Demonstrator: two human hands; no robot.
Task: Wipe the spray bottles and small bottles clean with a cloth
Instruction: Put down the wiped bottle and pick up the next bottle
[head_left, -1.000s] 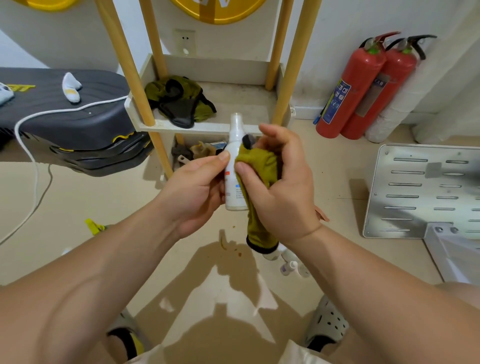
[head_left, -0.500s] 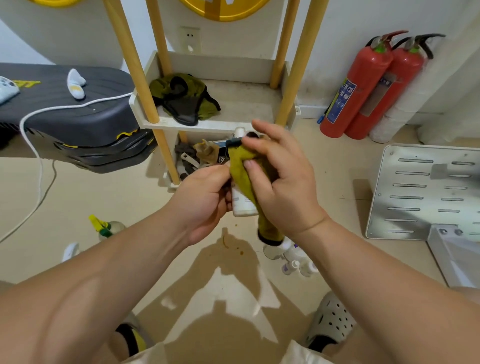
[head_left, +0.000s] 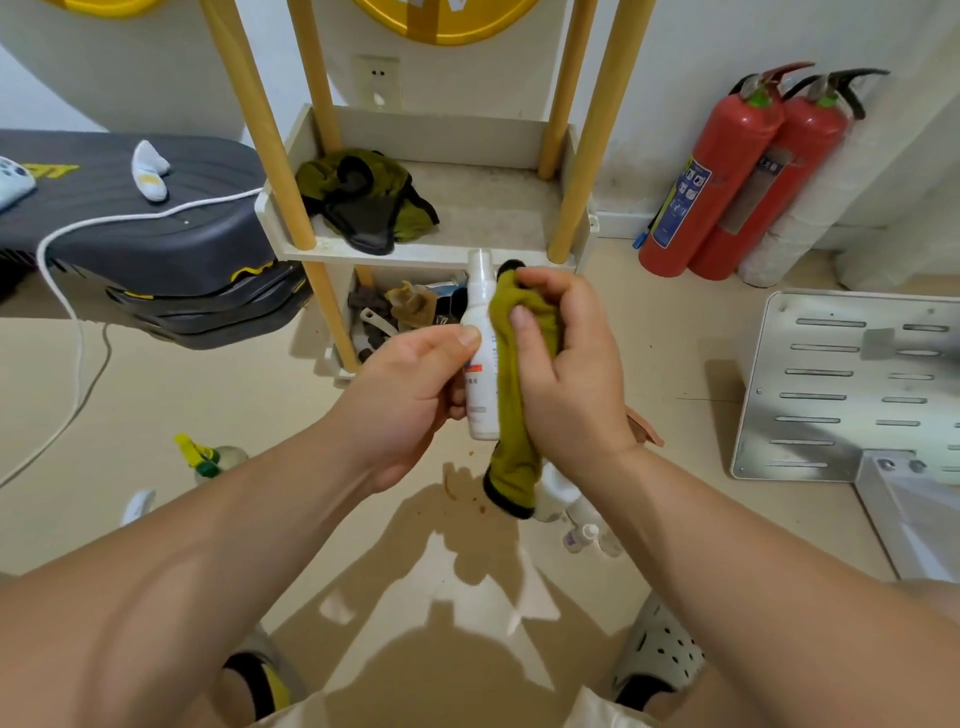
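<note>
My left hand (head_left: 410, 395) grips a white spray bottle (head_left: 480, 332) upright at the centre of the view, thumb on its side. My right hand (head_left: 569, 374) presses an olive-green cloth (head_left: 511, 405) with a black hem against the bottle's right side; the cloth's end hangs below. The bottle's cap and neck stand out above my fingers. On the floor under my right wrist lie several small bottles (head_left: 582, 535), partly hidden by the cloth. Left of my forearm stands a spray bottle with a yellow-green trigger (head_left: 205, 457), and beside it a white bottle (head_left: 137, 506).
A low white shelf with wooden posts (head_left: 566, 244) stands ahead, holding more green cloths (head_left: 363, 197); clutter fills its lower tier. Two red fire extinguishers (head_left: 727, 182) lean at the right wall. A perforated metal panel (head_left: 841, 384) lies right, a dark case (head_left: 130, 234) left.
My right hand slid the cloth up over the bottle's top, then back down its side; the neck and cap show again. The left hand kept its grip.
</note>
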